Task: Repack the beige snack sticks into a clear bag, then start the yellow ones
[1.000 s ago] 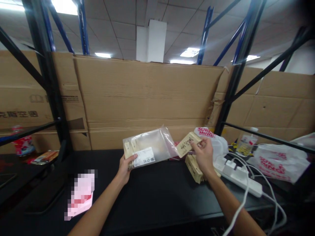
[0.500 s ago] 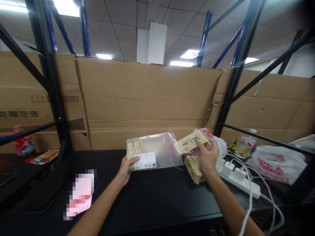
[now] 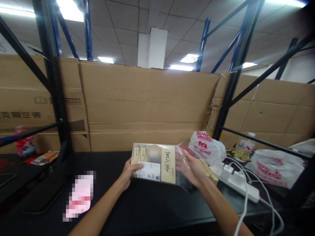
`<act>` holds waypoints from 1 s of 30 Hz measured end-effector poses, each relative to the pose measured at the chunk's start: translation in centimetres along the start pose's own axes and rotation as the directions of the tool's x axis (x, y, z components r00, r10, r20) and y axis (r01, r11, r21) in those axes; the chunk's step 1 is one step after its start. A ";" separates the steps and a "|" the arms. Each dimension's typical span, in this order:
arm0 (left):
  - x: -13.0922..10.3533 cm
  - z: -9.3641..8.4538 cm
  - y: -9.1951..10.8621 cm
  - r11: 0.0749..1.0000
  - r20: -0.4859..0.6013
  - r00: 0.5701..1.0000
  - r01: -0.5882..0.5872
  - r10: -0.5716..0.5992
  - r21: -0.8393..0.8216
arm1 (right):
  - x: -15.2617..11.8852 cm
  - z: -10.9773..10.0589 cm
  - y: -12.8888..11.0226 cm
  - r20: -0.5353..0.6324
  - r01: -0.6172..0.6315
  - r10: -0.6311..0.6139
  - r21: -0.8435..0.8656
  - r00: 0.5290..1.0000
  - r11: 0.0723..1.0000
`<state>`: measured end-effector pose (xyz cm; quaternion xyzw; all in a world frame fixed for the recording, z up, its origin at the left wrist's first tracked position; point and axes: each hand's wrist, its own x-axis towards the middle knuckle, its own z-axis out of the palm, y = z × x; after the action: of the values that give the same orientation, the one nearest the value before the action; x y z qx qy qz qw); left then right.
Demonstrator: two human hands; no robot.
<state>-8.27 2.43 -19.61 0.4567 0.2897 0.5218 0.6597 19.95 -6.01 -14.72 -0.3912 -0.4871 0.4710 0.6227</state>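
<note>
A clear plastic bag [image 3: 155, 152] is held up over the black table [image 3: 137, 206]. My left hand [image 3: 130, 172] pinches its left end, thumb in front, beside two upright tan packets [image 3: 139, 155] and a white printed card [image 3: 150, 171] inside. Toward the right of the bag a tan packet [image 3: 168, 165] with dark writing lies upright within it. My right hand [image 3: 190, 167] is at the bag's open right end, its fingers inside or behind the film. Whether those fingers still hold anything is unclear. More tan packets [image 3: 209, 172] sit behind my right wrist.
A white power strip [image 3: 240, 183] with plugs and cables lies at the right. Behind it are white printed bags [image 3: 208, 147] and a clear bottle [image 3: 244, 147]. A pink blurred item [image 3: 80, 196] lies at the left. Cardboard [image 3: 147, 98] stands at the back.
The tan packet from my right hand is now inside the plastic bag. My right hand has moved left and down to the bag's mouth, and the bag has shifted slightly right and down.
</note>
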 end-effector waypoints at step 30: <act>0.6 -0.2 0.8 0.998 -0.100 0.995 -0.036 0.030 -0.056 | 3.5 0.7 0.1 -0.158 0.141 -0.253 -0.507 0.955 0.850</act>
<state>-8.57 3.13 -18.94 0.4159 0.2992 0.5627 0.6487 19.50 -2.60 -13.80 -0.5332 -0.5569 0.2193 0.5979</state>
